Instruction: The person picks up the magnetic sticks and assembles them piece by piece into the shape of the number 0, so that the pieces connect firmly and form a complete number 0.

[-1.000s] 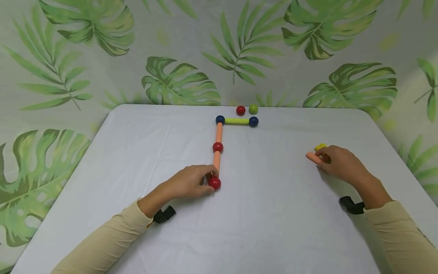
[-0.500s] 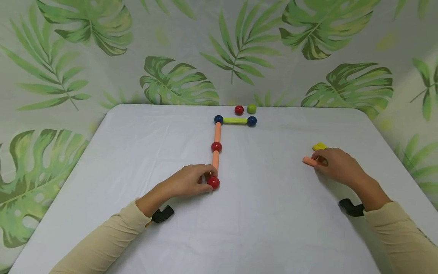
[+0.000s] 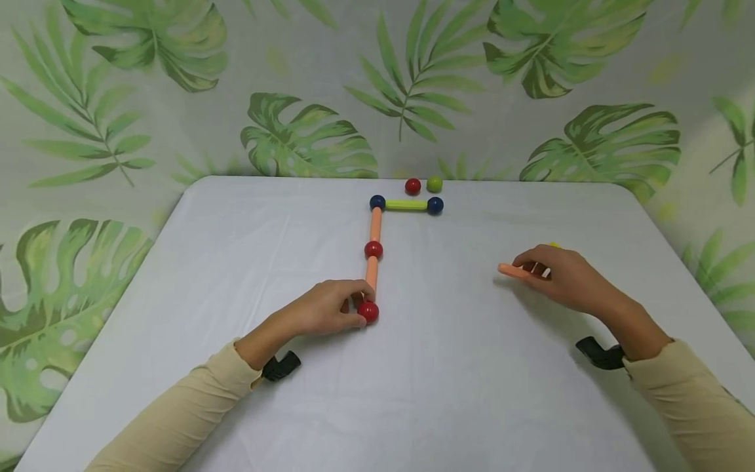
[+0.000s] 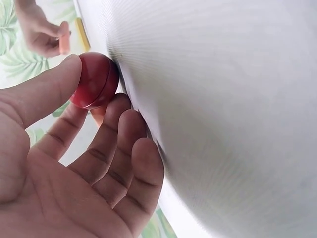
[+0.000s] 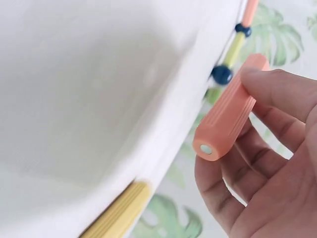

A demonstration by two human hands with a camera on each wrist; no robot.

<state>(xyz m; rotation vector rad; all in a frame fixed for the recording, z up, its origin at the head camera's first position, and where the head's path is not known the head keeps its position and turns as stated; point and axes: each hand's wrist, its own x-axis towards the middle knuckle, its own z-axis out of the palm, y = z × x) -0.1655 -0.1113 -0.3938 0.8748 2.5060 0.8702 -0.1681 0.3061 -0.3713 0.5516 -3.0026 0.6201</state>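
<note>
My left hand [image 3: 330, 307] pinches a red ball [image 4: 97, 80] between thumb and fingers at the near end of a chain on the table. From that ball an orange magnetic rod [image 3: 371, 275] runs back to a second red ball [image 3: 373, 250]. Another orange rod [image 3: 375, 225] links it to a dark blue ball [image 3: 377, 202]. A lime rod [image 3: 406, 205] leads right from there to another blue ball [image 3: 434, 205]. My right hand [image 3: 560, 275] holds a loose orange magnetic rod [image 5: 233, 106] above the table, its silvery end disc showing in the right wrist view.
A loose red ball [image 3: 413, 187] and a green ball [image 3: 434, 184] sit by the table's back edge. Yellow rod pieces [image 5: 119, 213] lie on the white table [image 3: 460, 393], mostly hidden behind my right hand in the head view. A leaf-print cloth [image 3: 448, 98] hangs behind.
My right hand has lifted the orange rod away from beside the yellow pieces and moved it left. My left hand stays at the near red ball.
</note>
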